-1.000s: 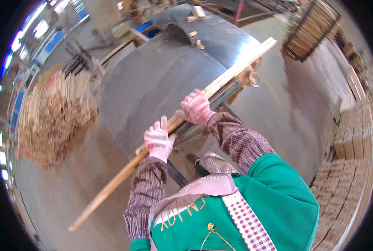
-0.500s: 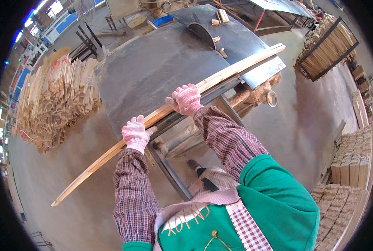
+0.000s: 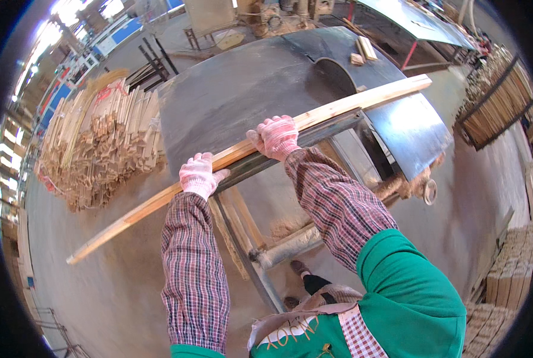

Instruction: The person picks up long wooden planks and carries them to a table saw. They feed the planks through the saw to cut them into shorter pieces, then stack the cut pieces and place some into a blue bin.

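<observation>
Saw table (image 3: 236,95): dark metal top, near edge running just under the plank.
Offcut pile (image 3: 99,149): left of the table, bare floor between.
Plank (image 3: 248,149): long pale strip lying along the table's near edge, both ends overhanging.
Right hand (image 3: 276,136): gloved, wrapped over the plank.
Left hand (image 3: 199,175): gloved, clasping the plank.

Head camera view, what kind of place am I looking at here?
Most likely a woodworking or sawmill workshop. A dark metal saw table stands on a concrete floor, a heap of cut pale wood strips lies left, and both gloved hands, left hand and right hand, grip a long pale wooden slat.
</observation>
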A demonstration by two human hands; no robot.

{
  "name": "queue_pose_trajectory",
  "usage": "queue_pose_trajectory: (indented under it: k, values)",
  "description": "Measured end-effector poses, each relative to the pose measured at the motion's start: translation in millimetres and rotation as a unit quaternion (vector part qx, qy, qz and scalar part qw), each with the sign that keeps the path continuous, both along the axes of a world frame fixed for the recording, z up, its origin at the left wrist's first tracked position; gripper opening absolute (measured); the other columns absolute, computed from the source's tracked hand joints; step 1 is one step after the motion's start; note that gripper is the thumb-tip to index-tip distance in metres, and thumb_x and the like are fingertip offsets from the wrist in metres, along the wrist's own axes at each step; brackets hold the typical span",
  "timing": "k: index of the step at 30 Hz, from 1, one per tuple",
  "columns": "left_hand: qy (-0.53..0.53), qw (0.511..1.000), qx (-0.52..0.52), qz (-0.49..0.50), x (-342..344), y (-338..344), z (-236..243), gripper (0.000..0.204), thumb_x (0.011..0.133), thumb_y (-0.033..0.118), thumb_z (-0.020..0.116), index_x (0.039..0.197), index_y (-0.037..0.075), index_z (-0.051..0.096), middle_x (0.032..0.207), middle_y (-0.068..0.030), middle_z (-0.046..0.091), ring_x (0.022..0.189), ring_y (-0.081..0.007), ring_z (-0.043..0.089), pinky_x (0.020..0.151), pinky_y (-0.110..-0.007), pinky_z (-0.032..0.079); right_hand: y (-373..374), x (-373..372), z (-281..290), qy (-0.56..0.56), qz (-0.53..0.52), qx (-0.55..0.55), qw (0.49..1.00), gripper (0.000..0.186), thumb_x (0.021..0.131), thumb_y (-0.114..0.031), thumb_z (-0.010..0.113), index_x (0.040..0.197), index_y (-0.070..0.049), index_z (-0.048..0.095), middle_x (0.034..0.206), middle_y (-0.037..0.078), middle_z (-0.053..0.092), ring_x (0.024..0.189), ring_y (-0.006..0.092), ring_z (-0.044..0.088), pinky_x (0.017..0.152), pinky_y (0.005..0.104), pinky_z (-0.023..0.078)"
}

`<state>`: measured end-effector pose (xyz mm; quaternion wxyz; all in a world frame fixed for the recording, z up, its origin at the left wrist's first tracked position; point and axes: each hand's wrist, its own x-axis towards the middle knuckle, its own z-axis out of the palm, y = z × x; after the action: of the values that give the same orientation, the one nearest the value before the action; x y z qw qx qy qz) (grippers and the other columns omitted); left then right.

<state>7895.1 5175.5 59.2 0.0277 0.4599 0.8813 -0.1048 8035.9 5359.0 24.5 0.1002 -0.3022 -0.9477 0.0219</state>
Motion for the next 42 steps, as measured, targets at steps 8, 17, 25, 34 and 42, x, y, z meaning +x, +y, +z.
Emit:
queue_pose_trajectory:
  k: [8,17,25,34,42]
  values:
    - [-0.027,0.999,-0.007,0.017,-14,12,6,0.074,0.085,0.063,0.071,0.133,0.008,0.061,0.135,-0.0135,0.062,0.126,-0.0305,0.059,0.105,-0.042,0.049,12,-19,-1,0.008,0.001,0.014,1.000,0.055,0.102,-0.056,0.043,0.098,-0.015,0.079,0.101,0.007,0.077,0.101,0.0269,0.070,0.091,0.0443,0.049]
    - [-0.044,0.998,0.007,0.040,-14,14,-1,0.075,0.085,0.061,0.071,0.140,0.011,0.056,0.140,-0.0127,0.059,0.132,-0.0305,0.055,0.110,-0.043,0.045,17,-23,-12,0.074,0.016,0.066,0.995,0.052,0.100,-0.055,0.050,0.086,-0.014,0.079,0.093,0.010,0.076,0.097,0.0287,0.070,0.087,0.0442,0.052]
    - [-0.014,0.993,0.108,0.049,-21,-93,4,0.098,0.080,0.055,0.079,0.158,0.017,0.033,0.162,-0.0123,0.037,0.145,-0.0344,0.041,0.120,-0.045,0.035,-6,8,-3,0.020,0.024,0.017,0.999,0.054,0.098,-0.059,0.053,0.095,-0.012,0.078,0.097,0.009,0.074,0.101,0.0272,0.067,0.093,0.0427,0.048]
    - [-0.047,0.992,0.033,0.109,-28,-219,-10,0.054,0.091,0.053,0.069,0.130,0.016,0.067,0.126,-0.0124,0.069,0.118,-0.0322,0.064,0.103,-0.043,0.048,-51,95,12,-0.067,0.118,-0.010,0.991,0.063,0.085,-0.063,0.069,0.119,-0.010,0.071,0.116,0.012,0.069,0.113,0.0296,0.063,0.102,0.0434,0.047]
    - [-0.001,0.997,0.066,0.047,31,-258,-15,0.049,0.082,0.053,0.075,0.115,0.016,0.073,0.109,-0.0074,0.074,0.105,-0.0277,0.069,0.094,-0.042,0.051,-63,134,27,-0.097,0.123,-0.071,0.985,0.055,0.080,-0.051,0.079,0.118,-0.011,0.072,0.113,0.011,0.069,0.111,0.0303,0.062,0.099,0.0431,0.048]
